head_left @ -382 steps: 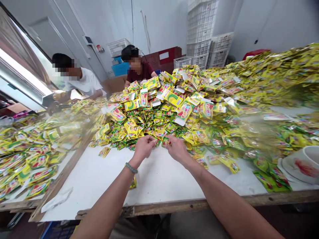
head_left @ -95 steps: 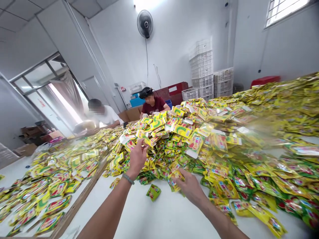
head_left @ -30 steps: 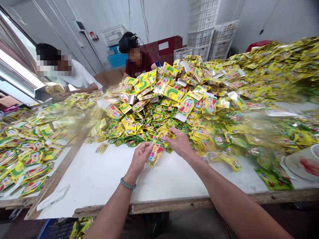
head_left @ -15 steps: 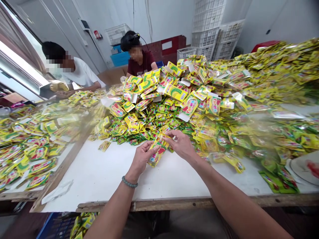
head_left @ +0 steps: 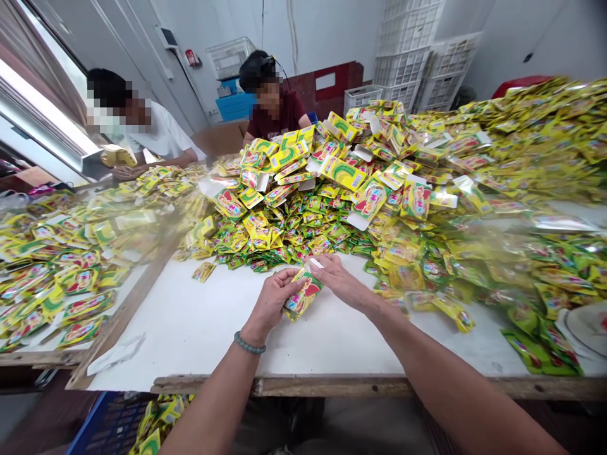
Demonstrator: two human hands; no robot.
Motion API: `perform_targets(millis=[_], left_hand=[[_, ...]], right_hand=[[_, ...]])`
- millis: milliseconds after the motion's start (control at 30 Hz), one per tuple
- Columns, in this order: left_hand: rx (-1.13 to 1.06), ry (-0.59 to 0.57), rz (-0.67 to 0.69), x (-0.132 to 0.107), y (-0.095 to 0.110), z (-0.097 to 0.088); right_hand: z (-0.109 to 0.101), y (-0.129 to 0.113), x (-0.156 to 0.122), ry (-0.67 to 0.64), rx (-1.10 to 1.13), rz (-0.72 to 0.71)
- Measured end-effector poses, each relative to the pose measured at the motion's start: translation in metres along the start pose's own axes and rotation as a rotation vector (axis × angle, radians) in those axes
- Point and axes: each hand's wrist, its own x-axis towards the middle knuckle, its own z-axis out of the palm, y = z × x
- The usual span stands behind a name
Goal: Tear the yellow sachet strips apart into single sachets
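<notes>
Just above the white table (head_left: 213, 335), my left hand (head_left: 272, 300) grips a small yellow-and-green printed box (head_left: 302, 298) by its side, thumb across the front. The box is tilted, its upper end pointing away and to the right. At that end a white flap (head_left: 313, 263) shows, and my right hand (head_left: 339, 280) pinches there with fingers closed; its fingertips are partly hidden. Behind both hands rises a heap of small green packets (head_left: 284, 243), with yellow cartons (head_left: 342, 172) on top, some with white flaps standing open.
More packs (head_left: 78, 281) cover the left table beyond a wooden strip (head_left: 126, 309). Linked green packets (head_left: 540, 351) lie at the right front. A blue crate (head_left: 107, 420) with packs stands below the edge. Two people (head_left: 164, 136) sit across; white crates (head_left: 403, 69) are stacked behind.
My right fingers have shifted slightly at the box's upper end. A yellow piece seen there before no longer shows, and the white flap is now visible. The view has shifted slightly.
</notes>
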Motion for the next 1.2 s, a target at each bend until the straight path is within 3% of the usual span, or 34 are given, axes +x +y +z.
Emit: perform_targets(millis=[133,267,400,600,767,867,1000,1100,1200], left_hand=[[-0.048,0.065,0.084,0.003,-0.002,0.002],[-0.043,0.114,0.193,0.004,-0.003,0.004],[-0.065,0.12,0.217,0.002,-0.002,0.004],[-0.026,0.003,0.172,-0.005,0.002,0.004],[-0.023,-0.036,0.129,-0.004,0.002,0.0],[-0.014,-0.033,0.143,-0.002,-0.001,-0.003],[-0.001,0.077,0.214,0.0,-0.004,-0.006],[0.053,0.137,0.214,0.0,-0.005,-0.007],[0.101,0.151,0.22,0.001,-0.007,-0.007]], right_hand=[[0.0,0.002,0.001,0.146,0.067,-0.047],[0.004,0.001,0.002,0.1,0.246,-0.034],[0.008,0.0,0.003,0.14,0.469,0.005],[0.007,-0.004,0.001,0.05,0.436,0.012],[0.008,-0.003,-0.001,0.007,0.676,0.084],[0.006,-0.004,-0.003,-0.022,0.589,0.065],[0.003,-0.008,-0.005,0.01,0.453,0.013],[0.006,-0.011,-0.004,0.051,0.376,0.074],[0.01,-0.011,-0.003,0.041,0.503,0.151]])
